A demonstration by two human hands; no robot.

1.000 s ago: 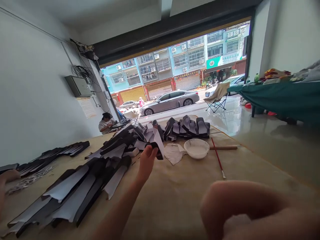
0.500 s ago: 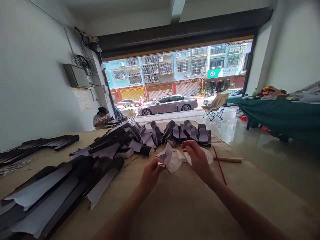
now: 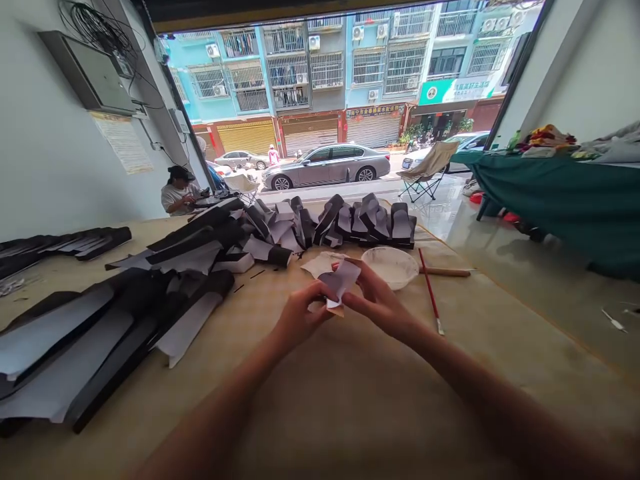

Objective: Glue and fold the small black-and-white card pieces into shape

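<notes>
My left hand (image 3: 299, 315) and my right hand (image 3: 376, 301) meet over the tan worktable (image 3: 350, 400), both pinching one small cut piece (image 3: 340, 283), pale grey on top with a tan edge below. The piece is lifted a little above the table. Just beyond it lies a white rag (image 3: 320, 264), and a shallow white bowl (image 3: 393, 266) sits to the right of my right hand. A red-handled brush (image 3: 430, 298) lies beside the bowl.
A long heap of black and white cut pieces (image 3: 165, 280) runs along the left. A row of dark curved pieces (image 3: 370, 225) stands at the far edge. A wooden stick (image 3: 445, 272) lies past the bowl. A seated person (image 3: 176, 193) is at the far left; a green-covered table (image 3: 565, 193) at right.
My left hand drew the small piece back from the heap toward me. My right hand came forward from the near right and took hold of it too. The camera tilted down.
</notes>
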